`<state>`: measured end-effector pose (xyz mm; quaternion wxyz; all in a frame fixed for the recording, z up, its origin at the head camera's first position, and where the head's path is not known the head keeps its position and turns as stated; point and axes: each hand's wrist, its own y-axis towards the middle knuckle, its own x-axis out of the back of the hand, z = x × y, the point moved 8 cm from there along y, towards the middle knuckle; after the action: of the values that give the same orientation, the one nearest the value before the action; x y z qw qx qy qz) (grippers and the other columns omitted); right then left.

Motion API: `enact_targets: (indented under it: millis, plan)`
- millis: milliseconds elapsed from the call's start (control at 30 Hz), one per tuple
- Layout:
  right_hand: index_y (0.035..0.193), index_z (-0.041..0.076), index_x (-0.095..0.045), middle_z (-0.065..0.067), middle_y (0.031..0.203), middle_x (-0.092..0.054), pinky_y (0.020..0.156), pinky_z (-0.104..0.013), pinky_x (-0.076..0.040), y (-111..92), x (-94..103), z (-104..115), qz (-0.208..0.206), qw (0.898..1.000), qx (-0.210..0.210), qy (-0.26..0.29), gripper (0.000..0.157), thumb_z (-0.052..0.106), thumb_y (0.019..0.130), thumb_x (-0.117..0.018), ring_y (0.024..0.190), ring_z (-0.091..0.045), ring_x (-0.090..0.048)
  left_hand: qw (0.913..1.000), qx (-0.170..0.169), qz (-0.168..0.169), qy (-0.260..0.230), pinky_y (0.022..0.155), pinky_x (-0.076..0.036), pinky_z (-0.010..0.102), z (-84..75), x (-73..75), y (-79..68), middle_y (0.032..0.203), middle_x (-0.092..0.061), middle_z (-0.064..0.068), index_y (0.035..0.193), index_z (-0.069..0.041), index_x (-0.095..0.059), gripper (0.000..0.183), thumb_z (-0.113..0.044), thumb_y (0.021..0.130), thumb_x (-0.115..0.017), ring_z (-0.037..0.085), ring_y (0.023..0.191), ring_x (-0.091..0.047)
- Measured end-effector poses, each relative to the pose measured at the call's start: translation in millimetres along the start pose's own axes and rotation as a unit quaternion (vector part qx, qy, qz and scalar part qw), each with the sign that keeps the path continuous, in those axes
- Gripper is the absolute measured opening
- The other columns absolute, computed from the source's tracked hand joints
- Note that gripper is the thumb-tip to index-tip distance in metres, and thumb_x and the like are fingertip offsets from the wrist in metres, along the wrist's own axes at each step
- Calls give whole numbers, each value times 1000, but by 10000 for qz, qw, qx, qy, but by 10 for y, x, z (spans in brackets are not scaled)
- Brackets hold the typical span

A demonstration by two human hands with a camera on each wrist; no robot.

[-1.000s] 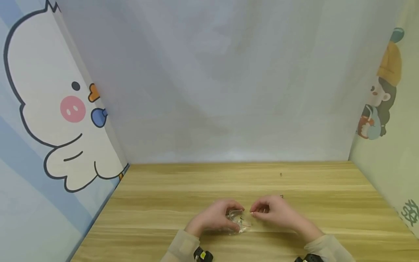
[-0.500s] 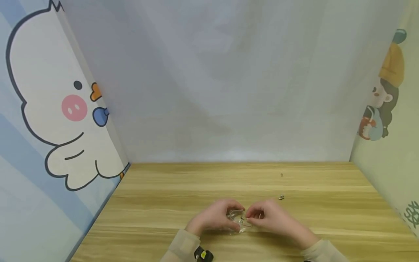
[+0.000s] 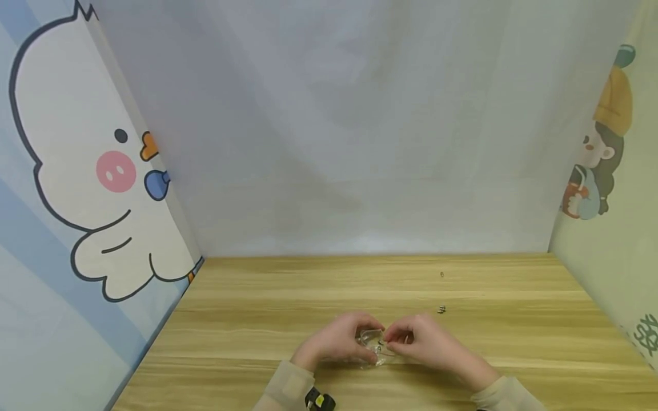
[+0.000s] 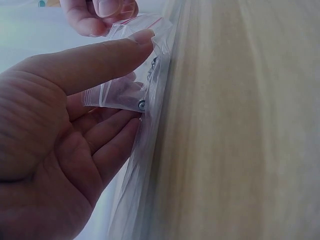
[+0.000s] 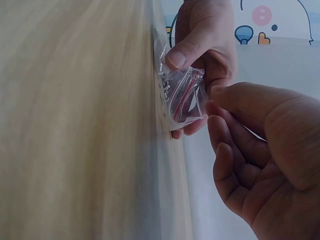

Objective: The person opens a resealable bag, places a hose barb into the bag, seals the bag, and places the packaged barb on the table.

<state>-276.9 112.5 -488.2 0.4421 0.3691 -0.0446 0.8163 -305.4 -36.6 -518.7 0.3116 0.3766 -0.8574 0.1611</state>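
Note:
A small clear zip-lock bag point(image 5: 187, 95) with a red line along its mouth is held between the thumb and fingers of my left hand point(image 3: 339, 339), close over the wooden table. Several small metal screws point(image 4: 142, 104) show through the plastic. My right hand point(image 3: 429, 345) is at the bag's mouth, thumb and forefinger pinching at its edge, the other fingers curled in; anything smaller between those fingertips is hidden. Beyond the right hand, a little cluster of metal screws point(image 3: 441, 309) lies on the table.
One tiny metal piece point(image 3: 442, 274) lies near the back of the wooden table point(image 3: 257, 319). A grey-white backdrop point(image 3: 360, 142) rises behind, with cartoon-printed panels at left and right. Black camera straps point(image 3: 320, 399) sit at the wrists.
My right hand has moved left to the bag's mouth, uncovering the screw cluster. Over the last half second both hands stay nearly still. The left hand keeps its hold on the bag.

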Motion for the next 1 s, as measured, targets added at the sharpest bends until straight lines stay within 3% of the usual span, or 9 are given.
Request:
enact_targets:
  millis: [667, 1000]
  plan:
    - [104, 9, -82, 8, 94, -78, 69, -25, -59, 6, 41, -2, 95, 9998, -101, 135, 9, 9, 95, -81, 79, -2, -67, 10000, 3, -8, -94, 105, -48, 30, 21, -9, 1, 124, -70, -14, 129, -15, -74, 56, -14, 78, -96, 4, 113, -61]
    - [104, 9, -82, 12, 93, -76, 73, -26, -60, -11, 121, -29, 92, 9999, -102, 80, 8, 10, 96, -80, 83, -3, -68, 10000, -31, -25, 31, 107, -47, 29, 9, -9, 8, 126, -69, -13, 132, -14, -73, 58, -16, 79, -96, 3, 115, -61]
